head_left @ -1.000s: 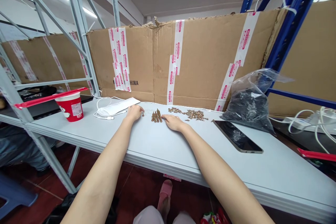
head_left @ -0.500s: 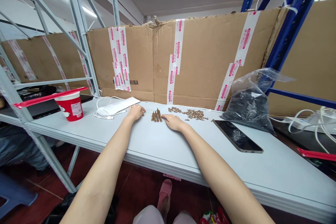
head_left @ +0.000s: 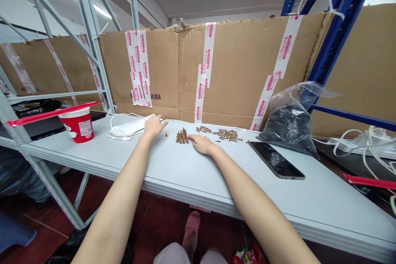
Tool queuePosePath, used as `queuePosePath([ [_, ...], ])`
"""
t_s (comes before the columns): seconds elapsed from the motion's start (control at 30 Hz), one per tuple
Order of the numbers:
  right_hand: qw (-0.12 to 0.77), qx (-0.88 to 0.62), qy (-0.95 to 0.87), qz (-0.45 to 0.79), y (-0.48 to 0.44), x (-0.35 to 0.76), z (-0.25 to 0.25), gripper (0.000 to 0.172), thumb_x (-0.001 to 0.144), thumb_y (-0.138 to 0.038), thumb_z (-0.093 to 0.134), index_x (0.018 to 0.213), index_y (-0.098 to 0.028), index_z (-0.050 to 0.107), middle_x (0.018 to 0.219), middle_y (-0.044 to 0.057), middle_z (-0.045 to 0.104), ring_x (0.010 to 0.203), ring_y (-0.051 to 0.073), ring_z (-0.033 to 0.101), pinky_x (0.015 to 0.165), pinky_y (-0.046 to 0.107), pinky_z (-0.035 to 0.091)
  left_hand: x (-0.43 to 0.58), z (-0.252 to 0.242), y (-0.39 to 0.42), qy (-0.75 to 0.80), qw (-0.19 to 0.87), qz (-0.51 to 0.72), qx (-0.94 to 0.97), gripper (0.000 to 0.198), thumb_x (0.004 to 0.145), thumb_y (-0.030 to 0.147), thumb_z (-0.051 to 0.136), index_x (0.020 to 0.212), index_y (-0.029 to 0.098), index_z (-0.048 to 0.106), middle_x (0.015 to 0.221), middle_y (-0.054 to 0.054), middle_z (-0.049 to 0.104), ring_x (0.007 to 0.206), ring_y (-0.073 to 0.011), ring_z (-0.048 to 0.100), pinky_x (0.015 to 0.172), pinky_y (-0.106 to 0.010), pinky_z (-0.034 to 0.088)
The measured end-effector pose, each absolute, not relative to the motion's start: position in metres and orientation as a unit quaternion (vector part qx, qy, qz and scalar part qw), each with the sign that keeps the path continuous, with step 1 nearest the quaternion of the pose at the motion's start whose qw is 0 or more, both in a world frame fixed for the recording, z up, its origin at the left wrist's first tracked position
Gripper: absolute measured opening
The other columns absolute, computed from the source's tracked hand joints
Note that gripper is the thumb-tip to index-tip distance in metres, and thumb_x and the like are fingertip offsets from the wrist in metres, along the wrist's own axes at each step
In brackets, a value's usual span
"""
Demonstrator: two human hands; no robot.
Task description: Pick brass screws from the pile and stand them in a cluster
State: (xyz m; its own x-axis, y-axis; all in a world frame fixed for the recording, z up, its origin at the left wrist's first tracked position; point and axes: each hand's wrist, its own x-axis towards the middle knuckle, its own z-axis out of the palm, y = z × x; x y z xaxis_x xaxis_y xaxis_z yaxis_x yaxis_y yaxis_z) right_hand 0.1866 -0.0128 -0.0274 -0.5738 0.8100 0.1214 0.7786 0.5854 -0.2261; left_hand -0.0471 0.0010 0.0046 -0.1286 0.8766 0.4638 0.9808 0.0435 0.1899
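Along the back edge of a white work table [head_left: 309, 189], seen from the head camera, gold-coloured screws lie in three lots. A small cluster of screws [head_left: 182, 137] stands upright between the two hands, a loose heap of screws [head_left: 219, 133] lies flat to the right of it, and a single screw [head_left: 166, 134] sits apart to the left of the cluster.

The left hand [head_left: 154, 126] hovers at the far edge of the table, its fingers [head_left: 162, 122] reaching toward the single screw and ending just beside it. Whether they pinch anything that small cannot be told from this view. The right hand [head_left: 201, 144] lies low on the tabletop, open and relaxed, with its fingertips [head_left: 190, 136] just beside the upright cluster — it grips nothing visible.

Left of the hands are a white flat packet [head_left: 130, 127] and a looped white cable [head_left: 113, 132], and further left stands a red paper cup [head_left: 78, 126] — its rim overhung by a red strip [head_left: 52, 111]. To the right lie a black-screened smartphone [head_left: 275, 159] and a clear plastic bag of dark contents [head_left: 289, 123]. Behind everything runs a taped cardboard sheet [head_left: 235, 66], held against blue steel shelving [head_left: 337, 29].
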Motion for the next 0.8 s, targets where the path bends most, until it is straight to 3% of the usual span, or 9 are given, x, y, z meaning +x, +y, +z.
queuePosePath([
  [0.1,0.105,-0.449,-0.884,0.073,-0.012,0.187,-0.028,0.048,0.082,-0.015,0.029,0.127,-0.024,0.043,0.134,0.004,0.043,0.12,0.023,0.04,0.097,0.045,0.032,-0.047,0.007,0.0,-0.731,0.08,-0.183,-0.653,0.042,0.07,0.056,0.053,0.091,0.023,0.065,0.091,-0.005,0.066,0.085,-0.0195,0.058,0.073,-0.026,0.04],
  [0.23,0.104,-0.447,-0.886,0.07,-0.01,0.187,-0.028,0.047,0.082,-0.016,0.029,0.126,-0.023,0.043,0.133,0.005,0.045,0.12,0.023,0.04,0.097,0.045,0.032,-0.045,0.003,0.002,-0.717,0.059,-0.126,-0.683,0.018,0.07,0.04,0.06,0.07,0.023,0.067,0.079,-0.002,0.069,0.076,-0.0165,0.06,0.067,-0.022,0.04],
  [0.63,0.104,-0.442,-0.888,0.067,-0.012,0.188,-0.027,0.047,0.082,-0.016,0.029,0.126,-0.023,0.043,0.133,0.005,0.044,0.12,0.022,0.04,0.095,0.041,0.033,-0.043,-0.002,0.002,-0.687,0.056,-0.147,-0.71,0.008,0.07,0.025,0.061,0.071,0.022,0.068,0.08,-0.002,0.069,0.079,-0.0175,0.061,0.069,-0.023,0.042],
  [0.8,0.111,-0.488,-0.866,0.003,-0.008,0.197,-0.019,0.038,0.081,-0.018,0.037,0.114,-0.024,0.054,0.117,0.007,0.059,0.108,0.022,0.051,0.094,0.043,0.027,-0.03,-0.006,0.001,-0.651,0.083,-0.197,-0.728,0.012,0.075,0.025,0.056,0.074,0.022,0.068,0.08,-0.002,0.069,0.08,-0.0176,0.06,0.071,-0.025,0.042],
])
